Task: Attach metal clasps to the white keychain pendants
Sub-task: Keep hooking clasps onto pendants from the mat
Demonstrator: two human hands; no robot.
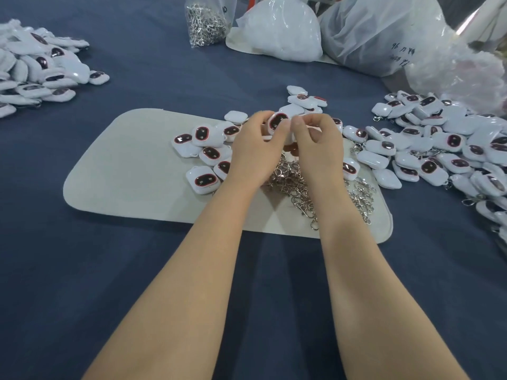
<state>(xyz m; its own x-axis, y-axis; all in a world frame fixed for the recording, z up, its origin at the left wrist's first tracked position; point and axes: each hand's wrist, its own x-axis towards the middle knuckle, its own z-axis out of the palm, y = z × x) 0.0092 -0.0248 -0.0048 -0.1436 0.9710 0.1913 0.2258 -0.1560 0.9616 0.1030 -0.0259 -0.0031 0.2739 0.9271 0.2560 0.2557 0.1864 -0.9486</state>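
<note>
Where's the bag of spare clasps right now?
In the head view, the clear bag of clasps stands at the far side of the blue table, just left of the white plastic bag.

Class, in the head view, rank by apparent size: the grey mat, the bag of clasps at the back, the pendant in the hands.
1. mat, largest.
2. bag of clasps, though it lies farther from the camera.
3. pendant, smallest, partly covered.

I note: pendants (204, 180) glossy white plastic; clasps (296, 185) shiny metal; mat (123, 171) matt cloth; bags (384, 37) glossy, crinkled plastic film.
</note>
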